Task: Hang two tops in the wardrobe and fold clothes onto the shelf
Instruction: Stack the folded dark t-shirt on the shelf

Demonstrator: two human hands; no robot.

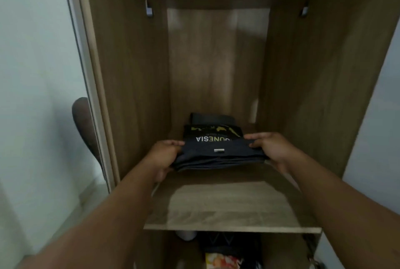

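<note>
Left hand point(165, 156): fingers curled over the left edge of a folded dark navy garment point(218, 156), thumb beneath. Right hand point(269, 146): grips the garment's right edge likewise. Garment: flat, several layers, small pale tag on top, held just above or on the wooden shelf point(227, 206); contact cannot be told. Behind it, touching: folded black top with yellow print and white lettering point(213, 133). Further back: dark grey folded item point(212, 118). Wardrobe point(129, 73): wood-grain walls, two metal brackets high on the sides.
</note>
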